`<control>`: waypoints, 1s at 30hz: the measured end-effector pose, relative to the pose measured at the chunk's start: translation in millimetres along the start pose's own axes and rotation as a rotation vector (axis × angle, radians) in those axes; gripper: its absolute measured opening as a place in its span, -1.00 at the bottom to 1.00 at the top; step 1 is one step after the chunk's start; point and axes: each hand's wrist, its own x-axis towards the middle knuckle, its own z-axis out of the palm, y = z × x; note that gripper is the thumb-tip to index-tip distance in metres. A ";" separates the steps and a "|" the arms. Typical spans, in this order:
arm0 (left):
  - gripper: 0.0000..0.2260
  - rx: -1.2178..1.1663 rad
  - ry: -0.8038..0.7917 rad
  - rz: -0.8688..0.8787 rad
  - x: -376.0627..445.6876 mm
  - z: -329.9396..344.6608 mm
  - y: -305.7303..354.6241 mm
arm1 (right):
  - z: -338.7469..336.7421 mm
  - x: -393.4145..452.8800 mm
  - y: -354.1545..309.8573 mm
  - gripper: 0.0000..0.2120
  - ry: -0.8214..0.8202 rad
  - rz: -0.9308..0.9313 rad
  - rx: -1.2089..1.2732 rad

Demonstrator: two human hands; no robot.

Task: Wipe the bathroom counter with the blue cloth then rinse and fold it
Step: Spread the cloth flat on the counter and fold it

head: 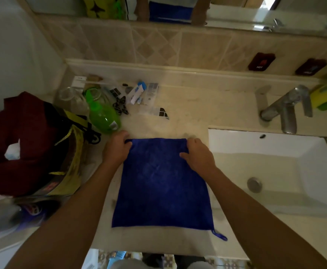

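The blue cloth (161,183) lies spread flat on the beige bathroom counter (187,109), just left of the sink. Its hanging loop sticks out at the near right corner. My left hand (118,147) pinches the cloth's far left corner. My right hand (197,154) grips the far right corner, with fingers curled over the edge. Both hands rest at the cloth's far edge, about a cloth's width apart.
A white sink (275,167) with a metal drain lies to the right, a chrome faucet (287,111) behind it. A green bottle (102,113), small toiletries (139,94) and a glass stand at the back left. A dark red garment and bag (28,144) crowd the left side.
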 end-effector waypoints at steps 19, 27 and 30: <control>-0.92 -0.108 0.030 0.032 -18.9 -42.0 10.1 | -64.1 -13.0 49.5 -0.77 0.070 0.359 0.860; -0.74 -0.181 -0.041 0.060 -113.0 -52.2 -15.5 | -56.9 -90.5 44.2 -0.85 -0.040 0.416 1.136; -0.76 -0.188 -0.083 0.102 -147.9 -47.0 -31.0 | -44.5 -123.3 48.8 -0.91 -0.023 0.424 1.117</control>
